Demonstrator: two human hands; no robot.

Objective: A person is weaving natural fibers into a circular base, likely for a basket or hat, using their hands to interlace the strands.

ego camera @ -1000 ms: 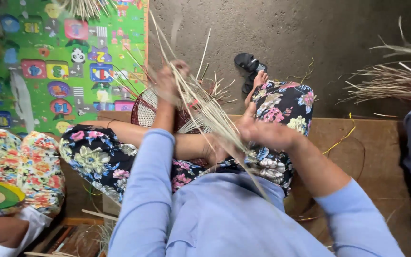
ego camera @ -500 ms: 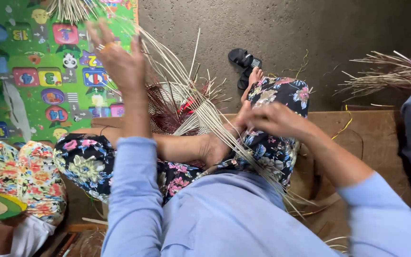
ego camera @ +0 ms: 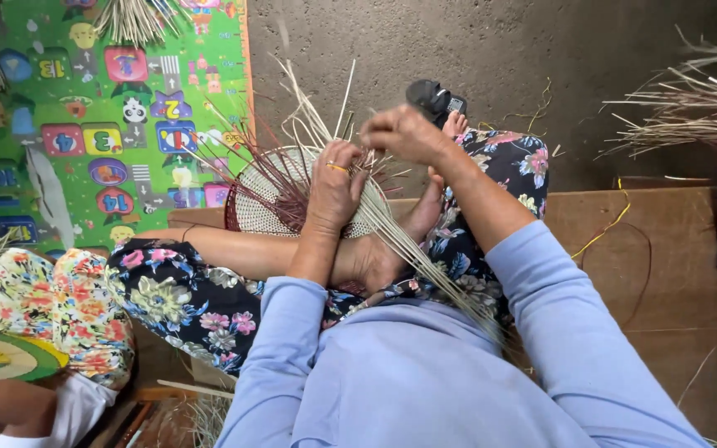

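I sit cross-legged in floral trousers with a round woven disc (ego camera: 260, 207) of pale and dark red straw resting by my feet. My left hand (ego camera: 335, 189), a ring on one finger, lies on the disc's right side and presses a bundle of pale straw strands (ego camera: 400, 241) that runs back toward my lap. My right hand (ego camera: 404, 133) is closed just above it, pinching the upper ends of the strands. Loose straw ends fan out from the disc toward the far side.
A green children's play mat (ego camera: 101, 116) covers the floor at left, with straw bundles (ego camera: 130, 18) on its far edge. More loose straw (ego camera: 690, 108) lies at right on the grey floor. A black sandal (ego camera: 435, 98) sits beyond my foot. Another person's floral-clad legs (ego camera: 51, 307) are at lower left.
My left hand, raised high with strands half a second ago, has come down onto the disc. My right hand has moved up and left, close above the left.
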